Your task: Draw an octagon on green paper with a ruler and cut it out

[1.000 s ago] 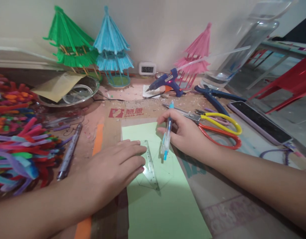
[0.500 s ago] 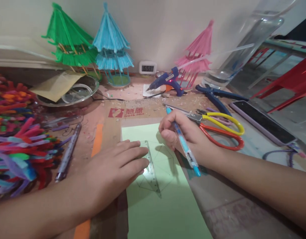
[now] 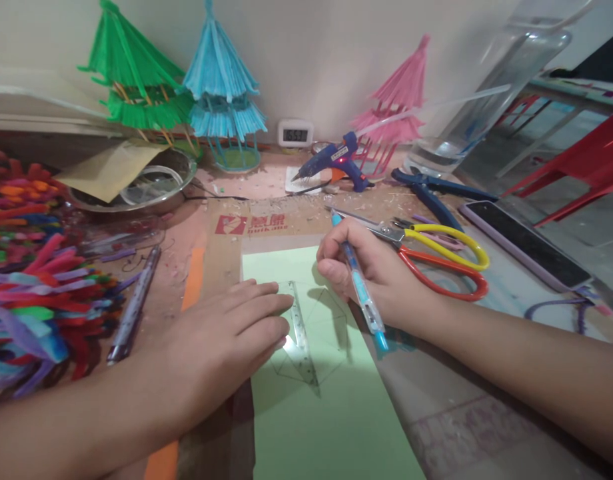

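Note:
My left hand lies with its fingers stretched flat over a clear triangular set square, which rests on a sheet of light green paper. Thin dark lines forming an angular, many-sided figure show on the paper, partly under the set square and my fingers. Closed around a blue and clear click pen, my right hand is at the sheet's upper right side. The pen's clip end slants back toward me, and its other end points away toward the scissors' tip.
Scissors, blue pliers and a phone lie right. Behind stand a glue gun, a clock and green, blue and pink tiered models. Fuzzy stems and a patterned pen lie left.
The view has shifted very slightly. My right hand has tipped the pen a little, its clip end moving left. My left hand stays flat on the set square.

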`<state>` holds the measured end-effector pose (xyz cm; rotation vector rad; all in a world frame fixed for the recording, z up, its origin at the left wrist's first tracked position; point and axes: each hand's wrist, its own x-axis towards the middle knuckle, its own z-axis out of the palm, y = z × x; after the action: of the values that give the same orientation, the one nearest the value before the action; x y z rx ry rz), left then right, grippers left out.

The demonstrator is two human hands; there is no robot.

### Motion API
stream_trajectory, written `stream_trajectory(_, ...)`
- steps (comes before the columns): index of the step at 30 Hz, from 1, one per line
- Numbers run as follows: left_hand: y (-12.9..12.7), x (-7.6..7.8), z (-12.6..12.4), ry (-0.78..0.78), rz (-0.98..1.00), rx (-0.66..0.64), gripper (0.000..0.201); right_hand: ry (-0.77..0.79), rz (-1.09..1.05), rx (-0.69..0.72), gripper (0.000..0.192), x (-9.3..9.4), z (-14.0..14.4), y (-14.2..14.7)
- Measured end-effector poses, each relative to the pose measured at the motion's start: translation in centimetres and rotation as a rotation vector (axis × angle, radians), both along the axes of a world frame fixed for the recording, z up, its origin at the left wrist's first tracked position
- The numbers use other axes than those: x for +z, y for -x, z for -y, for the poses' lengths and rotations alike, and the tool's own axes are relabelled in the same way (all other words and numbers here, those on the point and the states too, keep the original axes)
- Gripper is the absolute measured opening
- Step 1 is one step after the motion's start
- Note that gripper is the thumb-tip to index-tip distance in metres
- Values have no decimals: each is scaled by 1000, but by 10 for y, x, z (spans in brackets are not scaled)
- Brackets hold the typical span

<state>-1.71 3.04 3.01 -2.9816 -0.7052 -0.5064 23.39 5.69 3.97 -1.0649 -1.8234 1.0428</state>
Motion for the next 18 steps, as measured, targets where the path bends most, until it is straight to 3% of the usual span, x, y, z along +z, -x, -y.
stream_trajectory(18, -2, 4, -1, -23, 8, -4, 24, -10, 32, -6, 31, 3, 0, 1)
